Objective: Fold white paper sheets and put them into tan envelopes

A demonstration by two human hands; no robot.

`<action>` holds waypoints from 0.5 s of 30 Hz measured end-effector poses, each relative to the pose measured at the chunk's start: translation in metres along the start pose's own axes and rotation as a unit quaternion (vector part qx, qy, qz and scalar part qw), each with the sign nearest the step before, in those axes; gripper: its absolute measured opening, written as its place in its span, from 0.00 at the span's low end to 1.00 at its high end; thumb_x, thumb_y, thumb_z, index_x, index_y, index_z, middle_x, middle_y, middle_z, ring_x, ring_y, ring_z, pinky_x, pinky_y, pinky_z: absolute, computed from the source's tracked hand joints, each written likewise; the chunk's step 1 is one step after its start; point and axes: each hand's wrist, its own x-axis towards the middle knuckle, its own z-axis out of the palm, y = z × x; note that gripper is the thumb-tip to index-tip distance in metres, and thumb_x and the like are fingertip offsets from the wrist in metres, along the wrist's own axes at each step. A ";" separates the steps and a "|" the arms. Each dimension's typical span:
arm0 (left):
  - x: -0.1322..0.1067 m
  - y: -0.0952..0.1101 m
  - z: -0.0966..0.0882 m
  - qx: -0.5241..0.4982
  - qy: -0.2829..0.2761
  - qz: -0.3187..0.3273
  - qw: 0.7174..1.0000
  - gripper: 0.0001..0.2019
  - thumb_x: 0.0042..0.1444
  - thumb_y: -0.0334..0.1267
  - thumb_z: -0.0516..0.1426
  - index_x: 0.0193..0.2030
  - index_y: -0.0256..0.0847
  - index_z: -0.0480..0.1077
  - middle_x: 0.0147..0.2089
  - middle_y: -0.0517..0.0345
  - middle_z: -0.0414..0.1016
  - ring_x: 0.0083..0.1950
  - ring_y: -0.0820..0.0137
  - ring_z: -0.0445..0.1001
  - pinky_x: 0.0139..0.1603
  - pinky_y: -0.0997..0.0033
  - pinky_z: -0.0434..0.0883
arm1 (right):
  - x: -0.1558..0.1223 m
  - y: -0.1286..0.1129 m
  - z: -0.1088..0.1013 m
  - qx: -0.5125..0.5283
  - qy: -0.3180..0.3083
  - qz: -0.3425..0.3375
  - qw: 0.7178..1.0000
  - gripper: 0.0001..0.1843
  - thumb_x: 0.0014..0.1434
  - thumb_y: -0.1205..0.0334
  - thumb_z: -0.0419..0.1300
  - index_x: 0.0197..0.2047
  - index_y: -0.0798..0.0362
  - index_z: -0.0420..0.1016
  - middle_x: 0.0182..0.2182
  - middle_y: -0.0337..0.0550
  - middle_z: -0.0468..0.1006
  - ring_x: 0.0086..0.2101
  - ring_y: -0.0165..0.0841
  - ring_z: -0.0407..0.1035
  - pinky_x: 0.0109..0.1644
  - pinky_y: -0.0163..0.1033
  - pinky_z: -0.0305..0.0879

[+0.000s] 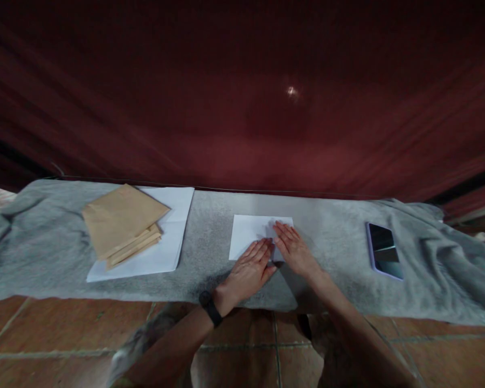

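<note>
A white sheet of paper (244,231) lies on the grey cloth in front of me, and both my hands rest on it. My left hand (250,268) lies flat over its lower edge, fingers stretched out and pointing up to the right. My right hand (294,247) covers the paper's right part, fingers extended to the upper left. The fingertips of the two hands are close to each other. Part of the sheet under my hands is hidden, so I cannot tell whether it is folded there. A dark watch sits on my left wrist.
Grey cloth (210,231) covers the long, narrow surface. On the left, several brown paper envelopes (123,218) lie on a stack of white paper (178,226). A phone (383,250) lies on the right. A dark red panel (234,118) rises behind; floor tiles (64,326) show below.
</note>
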 end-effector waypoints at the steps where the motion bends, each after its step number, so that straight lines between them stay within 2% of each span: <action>1: -0.002 0.002 0.001 -0.004 -0.002 0.004 1.000 0.28 0.72 0.49 0.46 0.70 0.31 0.59 0.72 0.40 0.62 0.75 0.62 0.57 0.76 0.56 0.55 | 0.001 -0.004 -0.001 0.025 -0.026 -0.033 0.999 0.28 0.75 0.54 0.39 0.72 0.51 0.62 0.69 0.47 0.64 0.69 0.36 0.56 0.73 0.52 0.53; 3: -0.006 0.004 0.002 -0.007 -0.005 0.015 1.000 0.28 0.71 0.49 0.47 0.70 0.32 0.59 0.71 0.40 0.65 0.74 0.62 0.60 0.76 0.56 0.56 | 0.003 -0.010 -0.002 0.050 -0.063 -0.065 0.995 0.28 0.76 0.53 0.39 0.71 0.49 0.62 0.69 0.45 0.64 0.69 0.34 0.55 0.75 0.51 0.51; 5: -0.009 0.004 0.003 -0.006 -0.007 0.032 0.999 0.28 0.71 0.50 0.47 0.70 0.33 0.59 0.71 0.41 0.65 0.74 0.62 0.59 0.76 0.56 0.55 | 0.004 -0.013 -0.001 0.049 -0.075 -0.063 0.994 0.28 0.76 0.53 0.38 0.72 0.51 0.61 0.70 0.45 0.62 0.70 0.34 0.54 0.75 0.51 0.49; 10: -0.016 0.011 0.003 0.003 -0.013 0.056 0.998 0.32 0.70 0.55 0.46 0.70 0.31 0.60 0.73 0.40 0.62 0.76 0.60 0.56 0.77 0.59 0.51 | 0.011 -0.012 0.004 0.014 -0.071 -0.045 0.996 0.28 0.76 0.54 0.38 0.73 0.53 0.60 0.72 0.45 0.58 0.71 0.38 0.50 0.75 0.53 0.47; 15: -0.020 0.022 -0.004 -0.004 -0.029 0.066 0.997 0.35 0.70 0.57 0.46 0.73 0.31 0.54 0.74 0.41 0.59 0.77 0.62 0.52 0.77 0.59 0.49 | 0.023 -0.009 0.015 -0.030 -0.056 -0.012 0.998 0.29 0.75 0.53 0.39 0.73 0.52 0.60 0.72 0.43 0.57 0.72 0.39 0.49 0.75 0.53 0.46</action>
